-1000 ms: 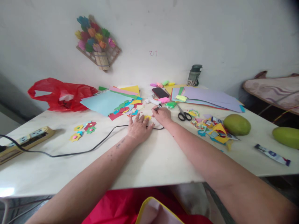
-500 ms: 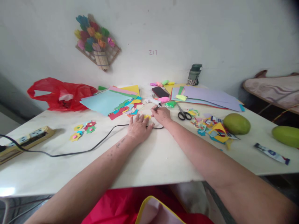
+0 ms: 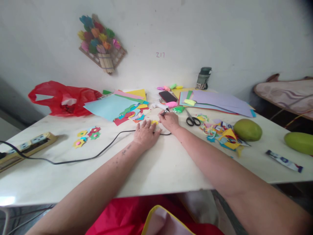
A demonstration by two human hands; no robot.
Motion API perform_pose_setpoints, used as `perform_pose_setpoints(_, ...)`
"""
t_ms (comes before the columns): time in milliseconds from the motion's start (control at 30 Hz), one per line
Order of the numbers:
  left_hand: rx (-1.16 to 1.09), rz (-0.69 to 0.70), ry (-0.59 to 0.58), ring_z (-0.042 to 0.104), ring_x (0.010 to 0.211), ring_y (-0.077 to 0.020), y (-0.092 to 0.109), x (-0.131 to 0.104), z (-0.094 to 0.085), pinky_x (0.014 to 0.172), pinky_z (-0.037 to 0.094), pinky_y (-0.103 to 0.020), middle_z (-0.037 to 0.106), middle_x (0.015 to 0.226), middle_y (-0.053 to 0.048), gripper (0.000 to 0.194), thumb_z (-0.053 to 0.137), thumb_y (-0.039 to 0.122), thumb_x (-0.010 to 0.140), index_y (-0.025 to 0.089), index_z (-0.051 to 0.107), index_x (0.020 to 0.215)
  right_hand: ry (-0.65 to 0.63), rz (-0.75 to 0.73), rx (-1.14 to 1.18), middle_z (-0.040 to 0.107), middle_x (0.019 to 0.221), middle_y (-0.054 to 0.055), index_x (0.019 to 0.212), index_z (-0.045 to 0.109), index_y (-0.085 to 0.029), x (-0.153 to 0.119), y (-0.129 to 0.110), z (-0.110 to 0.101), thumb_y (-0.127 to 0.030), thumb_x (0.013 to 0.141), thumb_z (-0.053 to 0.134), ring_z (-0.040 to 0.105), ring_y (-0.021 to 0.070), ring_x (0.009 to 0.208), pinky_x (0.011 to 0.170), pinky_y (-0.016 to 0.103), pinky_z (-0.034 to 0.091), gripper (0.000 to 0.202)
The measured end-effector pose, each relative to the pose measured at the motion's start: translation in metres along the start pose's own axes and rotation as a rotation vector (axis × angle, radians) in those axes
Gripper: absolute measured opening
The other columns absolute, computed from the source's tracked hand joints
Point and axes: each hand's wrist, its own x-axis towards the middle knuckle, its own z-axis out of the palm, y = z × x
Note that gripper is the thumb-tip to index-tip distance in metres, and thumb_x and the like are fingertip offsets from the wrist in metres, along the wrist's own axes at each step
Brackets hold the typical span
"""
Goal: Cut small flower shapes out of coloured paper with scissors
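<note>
My left hand [image 3: 146, 134] lies flat on the table with its fingers spread, beside a small yellow paper piece [image 3: 154, 122]. Just right of that piece my right hand [image 3: 170, 121] is closed round a dark pen [image 3: 163, 113], whose tip is hidden. Behind it rests a white glue gun [image 3: 158, 106]; a black cord [image 3: 97, 157] runs under or past my hands to the left. Paper scraps in several colours [image 3: 133, 114] lie beyond my left hand. Black-handled scissors [image 3: 193, 121] lie open to the right of my right hand.
Small paper flowers [image 3: 91, 133] and a power strip [image 3: 36, 143] lie left, near a red plastic bag [image 3: 66, 98]. Coloured sheets [image 3: 215, 101], a phone [image 3: 167, 96] and a bottle [image 3: 203, 78] are at the back. Paper offcuts [image 3: 227, 137] and green fruit [image 3: 247, 130] lie right.
</note>
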Motion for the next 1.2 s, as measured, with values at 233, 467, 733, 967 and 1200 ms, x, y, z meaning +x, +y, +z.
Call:
perform_pose_setpoints(233, -0.004, 0.012, 0.007, 0.025, 0.136, -0.0287, 0.0002, -0.0002, -0.0001, 0.109, 0.020, -0.047, 0.037, 0.146, -0.009, 0.062, 0.017, 0.054, 0.090, 0.021, 0.042, 0.136, -0.008, -0.008, 0.000, 0.073, 0.082, 0.004, 0.094, 0.068, -0.022, 0.0002, -0.0003, -0.0005, -0.034, 0.090, 0.037, 0.066, 0.0175, 0.086, 0.067, 0.025, 0.042, 0.033)
perform_pose_setpoints(467, 0.007, 0.001, -0.001, 0.026, 0.136, -0.0275, 0.0004, 0.0001, -0.0010, 0.109, 0.020, -0.046, 0.038, 0.146, -0.007, 0.060, 0.019, 0.054, 0.090, 0.024, 0.042, 0.136, 0.000, -0.023, -0.027, 0.073, 0.081, 0.005, 0.096, 0.067, -0.021, -0.0007, -0.0010, -0.0010, -0.033, 0.090, 0.037, 0.066, 0.0184, 0.086, 0.068, 0.026, 0.042, 0.033)
perform_pose_setpoints(733, -0.005, 0.008, 0.004, 0.026, 0.136, -0.0295, -0.0003, 0.0001, 0.0007, 0.109, 0.020, -0.047, 0.037, 0.146, -0.008, 0.062, 0.018, 0.054, 0.090, 0.022, 0.042, 0.137, -0.003, -0.041, -0.061, 0.073, 0.082, 0.005, 0.094, 0.067, -0.021, 0.0001, -0.0002, 0.0013, -0.035, 0.091, 0.035, 0.066, 0.0194, 0.086, 0.065, 0.027, 0.041, 0.035)
perform_pose_setpoints(967, -0.004, 0.003, -0.013, 0.026, 0.136, -0.0294, 0.0002, 0.0000, -0.0010, 0.109, 0.021, -0.047, 0.036, 0.146, -0.008, 0.061, 0.018, 0.054, 0.090, 0.022, 0.041, 0.137, 0.004, -0.052, -0.069, 0.073, 0.082, 0.006, 0.093, 0.067, -0.022, 0.0003, 0.0005, 0.0027, -0.035, 0.090, 0.035, 0.066, 0.0205, 0.085, 0.065, 0.028, 0.041, 0.035)
perform_pose_setpoints(1200, -0.001, 0.005, -0.016, 0.025, 0.137, -0.0299, 0.0005, -0.0003, -0.0017, 0.109, 0.021, -0.047, 0.036, 0.146, -0.008, 0.062, 0.017, 0.054, 0.090, 0.022, 0.041, 0.137, 0.006, -0.037, -0.041, 0.073, 0.081, 0.005, 0.093, 0.067, -0.022, 0.0010, 0.0005, 0.0029, -0.034, 0.090, 0.038, 0.066, 0.0196, 0.085, 0.066, 0.027, 0.041, 0.032)
